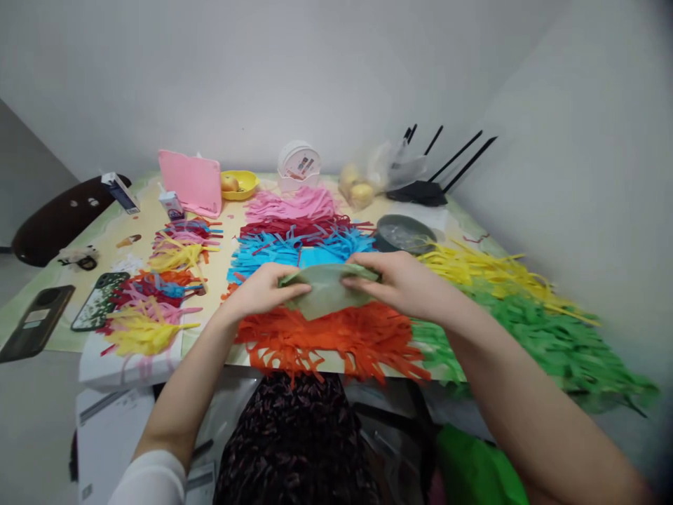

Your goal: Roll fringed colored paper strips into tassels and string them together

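A pale green, thin, somewhat see-through sheet [332,291] is stretched between my two hands above the table. My left hand [266,286] pinches its left end, and my right hand [397,279] grips the right end with thumb and fingers. The sheet's upper edge looks folded; its exact kind is unclear. Under and in front of it lie orange fringed paper strips [326,330]. Just beyond are blue strips [268,251], then dark red strips [310,229] and pink strips [297,205]. A grey-green bowl [404,235] stands past my right hand.
Yellow strips [478,273] and green strips [552,337] spread along the right. Mixed-colour tassels [150,315], a floral phone case [99,301] and a dark phone [38,322] lie left. A pink tablet case [190,182], yellow bowl [247,184] and black-legged stand [418,193] are behind.
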`<move>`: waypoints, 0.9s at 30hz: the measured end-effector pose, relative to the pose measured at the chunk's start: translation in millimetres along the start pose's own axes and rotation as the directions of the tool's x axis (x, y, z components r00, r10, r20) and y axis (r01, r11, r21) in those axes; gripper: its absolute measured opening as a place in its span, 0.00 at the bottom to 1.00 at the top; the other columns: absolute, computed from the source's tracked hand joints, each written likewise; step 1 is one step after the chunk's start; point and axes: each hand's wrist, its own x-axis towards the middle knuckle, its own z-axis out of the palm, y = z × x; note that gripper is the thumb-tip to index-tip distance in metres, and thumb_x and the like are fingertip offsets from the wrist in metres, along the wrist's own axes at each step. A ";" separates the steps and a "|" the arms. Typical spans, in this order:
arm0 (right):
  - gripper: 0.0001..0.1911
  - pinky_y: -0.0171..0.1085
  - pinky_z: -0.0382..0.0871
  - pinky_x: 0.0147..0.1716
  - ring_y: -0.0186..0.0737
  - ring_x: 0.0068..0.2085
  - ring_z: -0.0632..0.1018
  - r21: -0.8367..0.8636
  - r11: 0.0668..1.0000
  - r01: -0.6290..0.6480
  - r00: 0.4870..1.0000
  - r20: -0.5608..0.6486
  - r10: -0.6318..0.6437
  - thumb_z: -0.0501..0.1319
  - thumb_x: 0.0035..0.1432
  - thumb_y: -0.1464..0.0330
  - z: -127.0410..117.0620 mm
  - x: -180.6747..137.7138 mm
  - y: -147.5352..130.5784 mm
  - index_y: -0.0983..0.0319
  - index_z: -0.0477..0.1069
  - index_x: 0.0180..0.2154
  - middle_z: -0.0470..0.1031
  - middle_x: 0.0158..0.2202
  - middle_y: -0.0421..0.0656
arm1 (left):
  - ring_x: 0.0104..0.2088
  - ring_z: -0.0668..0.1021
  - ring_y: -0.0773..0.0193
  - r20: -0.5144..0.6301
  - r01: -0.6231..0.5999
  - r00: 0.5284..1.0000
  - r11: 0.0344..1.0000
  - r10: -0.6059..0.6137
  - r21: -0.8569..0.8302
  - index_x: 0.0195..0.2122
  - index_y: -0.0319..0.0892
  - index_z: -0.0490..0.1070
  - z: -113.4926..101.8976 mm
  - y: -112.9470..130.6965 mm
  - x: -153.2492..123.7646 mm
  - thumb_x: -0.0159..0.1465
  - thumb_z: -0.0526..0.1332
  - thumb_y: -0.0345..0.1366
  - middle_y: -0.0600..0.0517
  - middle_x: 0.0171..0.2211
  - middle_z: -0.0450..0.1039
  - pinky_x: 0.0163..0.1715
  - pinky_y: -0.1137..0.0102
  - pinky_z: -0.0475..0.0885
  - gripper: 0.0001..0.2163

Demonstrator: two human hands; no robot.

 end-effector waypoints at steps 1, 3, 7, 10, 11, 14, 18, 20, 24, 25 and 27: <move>0.12 0.33 0.62 0.29 0.37 0.29 0.73 0.073 0.997 -0.011 1.000 -0.023 0.013 0.58 0.62 0.61 2.2 -1.5 3.9 0.62 0.73 0.33 0.76 0.28 0.41 | 0.27 0.71 0.67 -0.023 0.017 1.000 0.999 -0.018 -0.041 0.29 0.38 0.73 -0.7 -0.3 -1.8 0.65 0.59 0.44 0.54 0.25 0.70 0.28 0.73 0.66 0.15; 0.12 0.34 0.64 0.30 0.38 0.30 0.74 0.236 0.971 -0.033 0.996 -0.078 0.052 0.58 0.62 0.61 8.9 -3.3 9.2 0.62 0.72 0.33 0.75 0.29 0.41 | 0.27 0.70 0.68 -0.104 0.034 0.994 0.994 -0.045 -0.101 0.30 0.38 0.73 -0.7 -0.3 -4.9 0.63 0.60 0.42 0.54 0.26 0.70 0.27 0.74 0.64 0.12; 0.09 0.35 0.69 0.35 0.40 0.35 0.78 0.465 0.885 0.013 0.976 -0.199 0.090 0.59 0.55 0.69 23.7 -5.7 16.0 0.61 0.75 0.37 0.79 0.35 0.42 | 0.37 0.76 0.63 -0.251 -0.027 0.968 0.978 -0.026 -0.207 0.41 0.40 0.77 2.3 -2.2 -9.2 0.56 0.59 0.30 0.51 0.38 0.77 0.34 0.73 0.68 0.13; 0.17 0.36 0.70 0.40 0.40 0.39 0.79 0.517 0.851 0.088 0.967 -0.249 0.052 0.55 0.47 0.76 31.3 -7.7 23.7 0.59 0.80 0.36 0.81 0.38 0.42 | 0.40 0.77 0.60 -0.232 -0.036 0.972 0.957 -0.033 -0.286 0.43 0.42 0.79 2.6 -5.6 -13.3 0.53 0.58 0.27 0.49 0.41 0.79 0.37 0.71 0.70 0.17; 0.18 0.36 0.70 0.39 0.40 0.38 0.79 0.534 0.839 0.101 0.967 -0.250 0.043 0.55 0.46 0.77 32.8 -8.2 26.6 0.59 0.80 0.34 0.81 0.36 0.42 | 0.38 0.78 0.60 -0.205 -0.024 0.978 0.951 -0.042 -0.309 0.41 0.41 0.80 1.5 -6.5 -15.0 0.53 0.59 0.27 0.49 0.41 0.79 0.36 0.71 0.71 0.16; 0.21 0.35 0.70 0.35 0.38 0.34 0.78 0.575 0.804 0.153 0.966 -0.257 0.000 0.53 0.43 0.78 34.5 -8.4 33.4 0.58 0.82 0.32 0.81 0.33 0.42 | 0.35 0.78 0.62 -0.106 -0.030 0.994 0.950 -0.004 -0.311 0.42 0.41 0.81 -6.8 -7.6 -20.4 0.57 0.62 0.31 0.47 0.42 0.79 0.35 0.70 0.71 0.12; 0.24 0.36 0.71 0.36 0.38 0.35 0.78 0.542 0.809 0.227 0.956 -0.281 -0.081 0.51 0.41 0.79 32.8 -6.6 32.1 0.58 0.83 0.31 0.80 0.33 0.43 | 0.48 0.77 0.54 0.093 -0.134 0.982 0.954 0.164 -0.269 0.51 0.44 0.77 -20.8 -3.5 -24.9 0.58 0.68 0.43 0.44 0.49 0.77 0.48 0.65 0.70 0.20; 0.24 0.36 0.71 0.36 0.37 0.35 0.78 0.507 0.829 0.236 0.958 -0.264 -0.112 0.50 0.41 0.80 31.8 -6.1 27.8 0.58 0.82 0.30 0.79 0.33 0.43 | 0.51 0.76 0.52 0.136 -0.105 0.979 0.950 0.150 -0.295 0.53 0.44 0.75 -22.5 0.6 -24.3 0.56 0.69 0.49 0.44 0.52 0.75 0.50 0.65 0.69 0.25; 0.22 0.36 0.72 0.37 0.37 0.35 0.78 0.390 0.888 0.244 0.965 -0.186 -0.183 0.50 0.48 0.80 22.2 -9.4 24.7 0.59 0.82 0.32 0.78 0.35 0.44 | 0.33 0.75 0.64 0.075 0.119 0.991 0.974 -0.107 -0.194 0.40 0.40 0.76 -15.7 9.5 -18.8 0.59 0.65 0.48 0.51 0.35 0.76 0.32 0.73 0.67 0.17; 0.22 0.38 0.73 0.39 0.38 0.38 0.79 0.346 0.902 0.258 0.964 -0.146 -0.220 0.51 0.52 0.79 16.5 -11.3 26.5 0.59 0.82 0.34 0.78 0.37 0.45 | 0.28 0.71 0.68 0.071 0.159 0.986 0.977 -0.150 -0.144 0.34 0.39 0.74 -14.1 11.3 -17.4 0.59 0.65 0.48 0.54 0.29 0.72 0.28 0.74 0.64 0.15; 0.20 0.40 0.73 0.46 0.42 0.45 0.79 0.258 0.927 0.271 0.961 -0.015 -0.276 0.53 0.59 0.74 1.9 -15.2 31.6 0.57 0.81 0.43 0.79 0.46 0.46 | 0.24 0.66 0.70 0.069 0.183 0.981 0.981 -0.179 -0.057 0.27 0.38 0.70 -12.4 14.2 -15.3 0.60 0.64 0.47 0.57 0.22 0.65 0.25 0.74 0.59 0.15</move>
